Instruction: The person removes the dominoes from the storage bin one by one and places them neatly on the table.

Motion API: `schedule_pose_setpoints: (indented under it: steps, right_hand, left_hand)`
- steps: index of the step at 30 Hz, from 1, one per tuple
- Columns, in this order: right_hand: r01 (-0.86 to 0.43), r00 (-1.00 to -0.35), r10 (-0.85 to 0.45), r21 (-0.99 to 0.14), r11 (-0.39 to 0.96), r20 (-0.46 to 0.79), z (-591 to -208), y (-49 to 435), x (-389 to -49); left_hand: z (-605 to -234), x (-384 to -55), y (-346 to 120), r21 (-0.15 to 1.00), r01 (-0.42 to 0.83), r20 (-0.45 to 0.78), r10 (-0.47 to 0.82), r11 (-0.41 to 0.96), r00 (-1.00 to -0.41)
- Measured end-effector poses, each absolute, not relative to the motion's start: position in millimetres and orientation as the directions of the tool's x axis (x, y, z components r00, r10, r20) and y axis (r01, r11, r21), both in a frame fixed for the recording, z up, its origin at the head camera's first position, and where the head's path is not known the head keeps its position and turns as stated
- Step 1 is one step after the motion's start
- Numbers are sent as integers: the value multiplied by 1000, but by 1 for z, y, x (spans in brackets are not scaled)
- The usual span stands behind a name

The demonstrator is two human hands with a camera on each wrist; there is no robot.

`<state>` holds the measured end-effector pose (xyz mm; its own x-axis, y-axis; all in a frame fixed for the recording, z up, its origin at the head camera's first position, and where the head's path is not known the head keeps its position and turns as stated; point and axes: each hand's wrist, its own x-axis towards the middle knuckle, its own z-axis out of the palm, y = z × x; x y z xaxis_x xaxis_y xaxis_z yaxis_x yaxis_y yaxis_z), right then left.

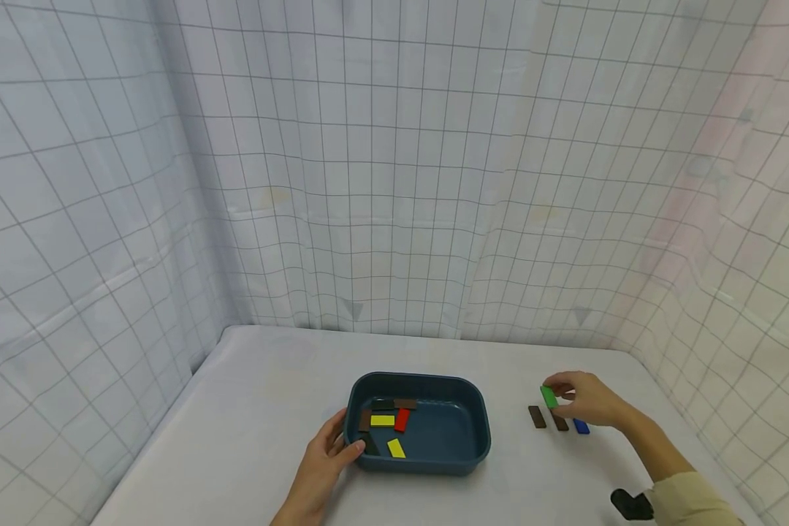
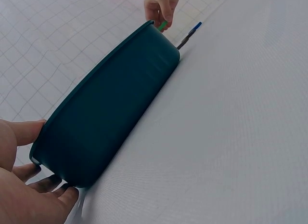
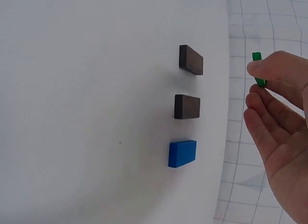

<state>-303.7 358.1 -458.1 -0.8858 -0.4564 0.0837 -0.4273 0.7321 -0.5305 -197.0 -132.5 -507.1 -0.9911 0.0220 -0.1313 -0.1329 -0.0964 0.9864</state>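
Note:
My left hand grips the left end of a dark blue plastic tub, thumb over the rim and fingers along the outer wall. Inside the tub lie several flat blocks, among them a red block, a yellow block and a brown block. Above the table at the right, my right hand pinches a green block between thumb and fingers. Below it, two dark brown blocks and a blue block lie in a row on the table.
A white cloth covers the table. Grid-patterned white curtains hang behind it and at both sides. Near the right sleeve is a black object at the lower right.

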Motion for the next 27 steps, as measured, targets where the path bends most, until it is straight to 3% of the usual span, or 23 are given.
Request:
schedule_pose_setpoints:
  steps: [27]
  right_hand:
    - [-218,-966,-258,-562,798,8,-480,428,-282]
  left_hand:
    - [-505,-195,-131,987,-131,-131,11,-94,-991]
